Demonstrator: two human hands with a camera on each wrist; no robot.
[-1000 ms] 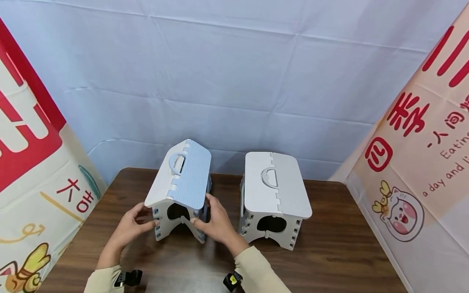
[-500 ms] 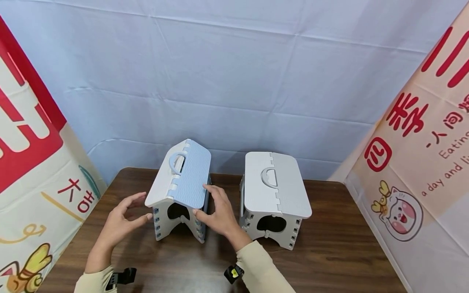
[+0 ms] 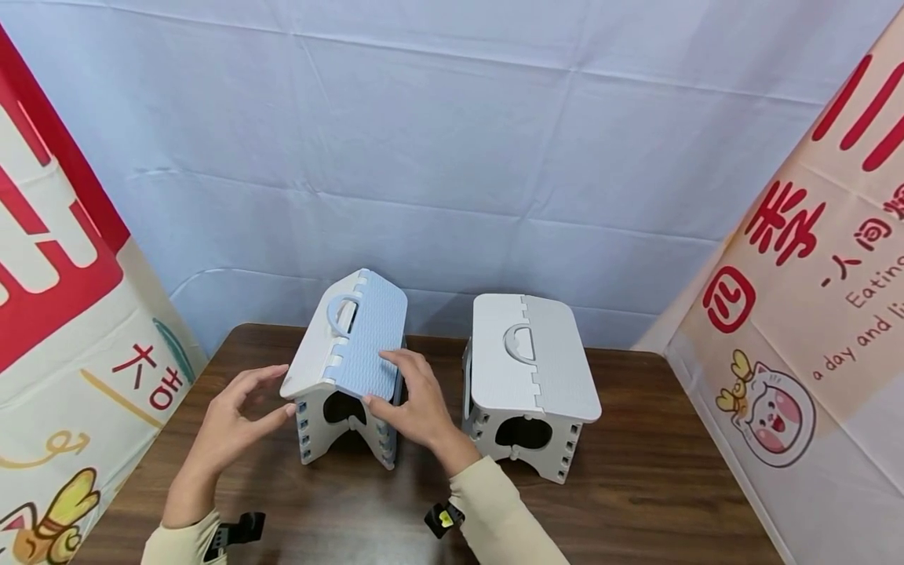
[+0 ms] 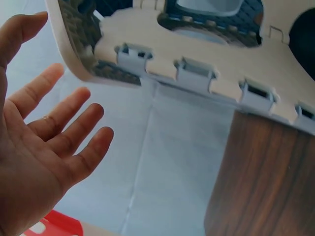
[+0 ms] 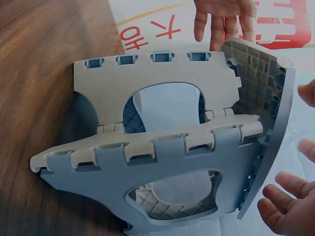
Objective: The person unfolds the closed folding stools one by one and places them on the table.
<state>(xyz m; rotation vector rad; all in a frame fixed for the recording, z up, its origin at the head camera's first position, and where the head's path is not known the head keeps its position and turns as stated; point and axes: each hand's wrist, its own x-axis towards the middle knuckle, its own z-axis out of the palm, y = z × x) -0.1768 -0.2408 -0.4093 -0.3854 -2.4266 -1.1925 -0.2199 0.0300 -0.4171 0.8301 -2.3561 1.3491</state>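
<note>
A blue-and-white folding stool [image 3: 377, 329] stands on the table, its seat bent along the middle hinge into a low ridge and its front panel creased. My left hand [image 3: 224, 428] is beside the white half's front left corner, fingers spread and slightly bent; the left wrist view shows the palm [image 4: 34, 162] with nothing in it. My right hand [image 3: 420, 404] is at the blue half's front right part, fingers over the seat and thumb by its front edge. In the right wrist view those fingers [image 5: 290, 196] are spread beside the seat; contact is unclear.
A second folding stool [image 3: 533, 357], white and grey with a flatter seat, stands to the right on the brown wooden table [image 3: 650, 471]. Pale blue cloth [image 3: 438, 157] hangs behind. Printed cloths flank the table on both sides.
Both hands have left the stool's legs and risen to seat height. The right hand has shifted left over the blue half; the left hand has drawn slightly outward. The stool stays in place.
</note>
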